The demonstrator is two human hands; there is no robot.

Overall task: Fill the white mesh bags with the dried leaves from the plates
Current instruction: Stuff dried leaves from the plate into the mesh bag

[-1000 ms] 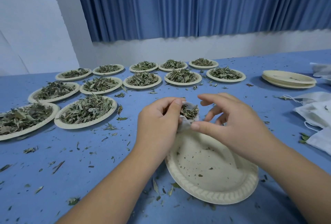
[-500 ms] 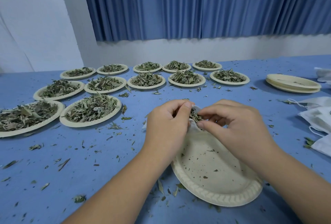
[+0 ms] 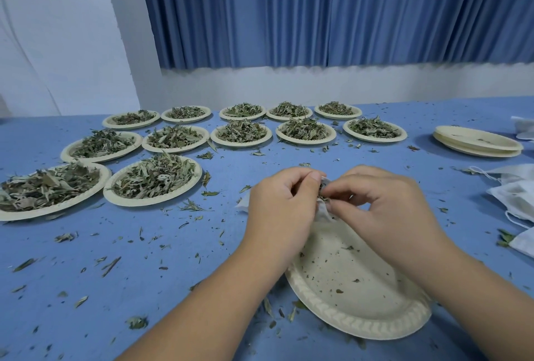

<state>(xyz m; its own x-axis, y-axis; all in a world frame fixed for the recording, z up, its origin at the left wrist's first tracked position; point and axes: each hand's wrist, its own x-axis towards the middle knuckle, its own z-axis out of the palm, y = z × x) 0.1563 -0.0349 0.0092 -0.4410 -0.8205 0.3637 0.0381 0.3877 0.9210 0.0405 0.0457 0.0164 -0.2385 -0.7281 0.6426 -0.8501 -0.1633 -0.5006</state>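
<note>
Both hands, left hand [image 3: 281, 204] and right hand [image 3: 384, 210], pinch a leaf-filled white mesh bag [image 3: 323, 207] with curled fingers above a nearly empty paper plate [image 3: 361, 297].

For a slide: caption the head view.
Left hand and right hand pinch a leaf-filled white mesh bag over a cream paper plate.

Even, soft indoor light, faint shadows, wide-angle bending at edges, slightly soft focus.
</note>
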